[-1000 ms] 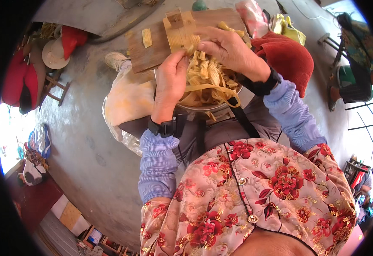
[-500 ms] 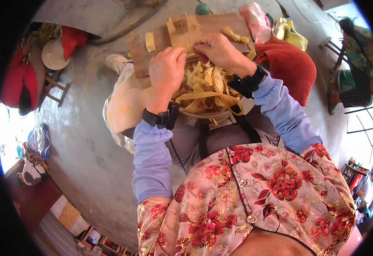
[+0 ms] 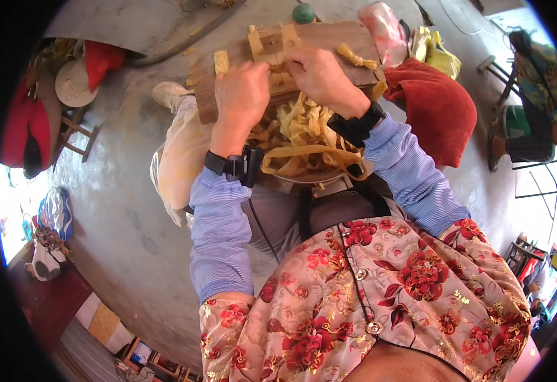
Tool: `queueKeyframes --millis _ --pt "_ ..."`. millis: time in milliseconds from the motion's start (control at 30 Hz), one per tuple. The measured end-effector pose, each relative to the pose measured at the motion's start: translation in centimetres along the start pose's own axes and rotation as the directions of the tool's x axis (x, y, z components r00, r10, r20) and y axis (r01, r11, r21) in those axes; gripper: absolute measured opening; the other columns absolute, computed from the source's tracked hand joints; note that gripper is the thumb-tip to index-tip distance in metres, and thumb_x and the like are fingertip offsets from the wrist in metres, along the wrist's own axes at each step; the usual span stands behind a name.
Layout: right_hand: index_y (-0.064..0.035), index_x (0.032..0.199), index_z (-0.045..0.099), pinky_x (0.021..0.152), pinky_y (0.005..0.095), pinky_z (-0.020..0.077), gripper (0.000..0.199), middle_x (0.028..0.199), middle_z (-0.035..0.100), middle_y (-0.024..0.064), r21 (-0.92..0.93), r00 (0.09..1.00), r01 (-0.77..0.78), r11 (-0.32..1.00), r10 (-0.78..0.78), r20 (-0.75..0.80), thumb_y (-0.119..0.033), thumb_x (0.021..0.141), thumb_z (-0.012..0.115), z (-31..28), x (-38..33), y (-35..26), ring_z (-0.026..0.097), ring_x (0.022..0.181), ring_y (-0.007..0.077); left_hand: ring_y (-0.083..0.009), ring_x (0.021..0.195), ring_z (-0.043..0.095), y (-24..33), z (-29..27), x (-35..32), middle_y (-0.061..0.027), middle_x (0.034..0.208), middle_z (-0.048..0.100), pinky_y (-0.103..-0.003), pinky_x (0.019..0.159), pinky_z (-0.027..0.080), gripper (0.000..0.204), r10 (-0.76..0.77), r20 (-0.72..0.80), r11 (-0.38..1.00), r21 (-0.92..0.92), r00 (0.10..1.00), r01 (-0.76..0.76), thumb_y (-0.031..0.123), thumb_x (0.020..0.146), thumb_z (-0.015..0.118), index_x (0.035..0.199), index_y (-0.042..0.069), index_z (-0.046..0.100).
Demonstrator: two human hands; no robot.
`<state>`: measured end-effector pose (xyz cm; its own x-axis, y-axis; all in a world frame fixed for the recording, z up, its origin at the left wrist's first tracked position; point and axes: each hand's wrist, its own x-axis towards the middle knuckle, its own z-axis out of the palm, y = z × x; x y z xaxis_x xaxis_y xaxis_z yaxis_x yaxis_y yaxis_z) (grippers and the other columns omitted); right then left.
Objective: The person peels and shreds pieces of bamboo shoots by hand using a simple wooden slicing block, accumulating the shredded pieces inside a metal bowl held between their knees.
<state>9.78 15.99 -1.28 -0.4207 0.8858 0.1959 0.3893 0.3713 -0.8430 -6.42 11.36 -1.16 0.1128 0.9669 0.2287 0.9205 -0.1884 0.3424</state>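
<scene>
Here the left hand [image 3: 243, 95] and right hand [image 3: 320, 76] pinch pale leaf strips [image 3: 300, 130] (light, limp, tearable) against the wooden board [image 3: 329, 41] on the lap; best gripped near their ends.

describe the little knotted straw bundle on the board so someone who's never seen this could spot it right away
Start at the brown wooden board across the person's lap, above the heap of pale yellow strips. Go to its right end, past the right hand. There lies a small straw bundle, alone on bare wood. Unlike the loose strips, it is tied into a knot in its middle.
</scene>
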Motion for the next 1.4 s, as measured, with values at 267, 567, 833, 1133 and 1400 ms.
queueKeyframes --millis 267,567,833,1133,1400 --pt "-0.0014 0.087 0.065 0.063 0.0439 0.0466 0.018 0.073 0.057 0.025 -0.172 0.998 -0.029 0.985 0.039 0.056 -0.009 0.076 0.053 -0.3 -0.1 1.8 0.057 0.07 0.0419 -0.0294 0.077 0.06 -0.1 0.3 0.6 -0.0124 0.077 0.062 -0.041 0.065 0.044 0.013 -0.034 0.052 0.985 0.174 0.998 0.024 0.015 0.082 0.053 0.079 0.006 0.063" --pt "-0.0025 0.093 0.067 0.057 0.0279 0.0496 0.016 0.072 0.066 0.0066 0.301 0.982 -0.146 0.942 0.174 -0.069 -0.009 0.08 0.06 -4.8 1.3 1.3 0.061 0.061 0.0148 -0.0223 0.1 0.057 -1.1 0.5 -4.4 -0.0123 0.118 0.058 -0.035 0.083 0.049 0.024 -0.222 0.447 -0.526 -0.803 0.866 0.28 0.016 0.091 0.051 0.113 0.007 0.055" --pt "0.0039 0.102 0.061 0.063 0.0221 0.0486 0.024 0.082 0.063 0.0044 0.466 0.888 -0.447 0.764 0.315 0.335 -0.018 0.091 0.057 -2.6 -5.6 -2.3 0.059 0.069 0.0104 -0.0229 0.099 0.058 2.3 2.0 -6.0 -0.0137 0.109 0.06 -0.037 0.089 0.048 0.015 -0.333 0.377 -0.654 -0.752 0.864 0.076 0.0 0.087 0.052 0.1 0.005 0.058" --pt "0.0052 0.096 0.063 0.058 0.0217 0.0467 0.019 0.073 0.062 0.004 0.379 0.883 -0.451 0.808 0.343 0.32 -0.011 0.087 0.058 -3.1 -6.6 -2.4 0.059 0.062 0.0089 -0.0267 0.098 0.06 3.9 2.4 -6.6 -0.0135 0.104 0.061 -0.039 0.09 0.051 0.013 -0.411 0.285 -0.519 -0.854 0.866 0.035 -0.003 0.087 0.05 0.097 0.003 0.057" --pt "0.0048 0.098 0.062 0.059 0.0213 0.0483 0.016 0.074 0.062 0.0039 0.321 0.889 -0.411 0.853 0.297 0.349 -0.005 0.087 0.056 -3.2 -5.2 -1.6 0.06 0.064 0.009 -0.0284 0.103 0.051 5.1 -2.2 -6.0 -0.0096 0.112 0.056 -0.038 0.085 0.042 0.043 -0.06 -0.218 0.985 -0.172 0.974 0.023 0.007 0.074 0.067 0.115 0.01 0.057"
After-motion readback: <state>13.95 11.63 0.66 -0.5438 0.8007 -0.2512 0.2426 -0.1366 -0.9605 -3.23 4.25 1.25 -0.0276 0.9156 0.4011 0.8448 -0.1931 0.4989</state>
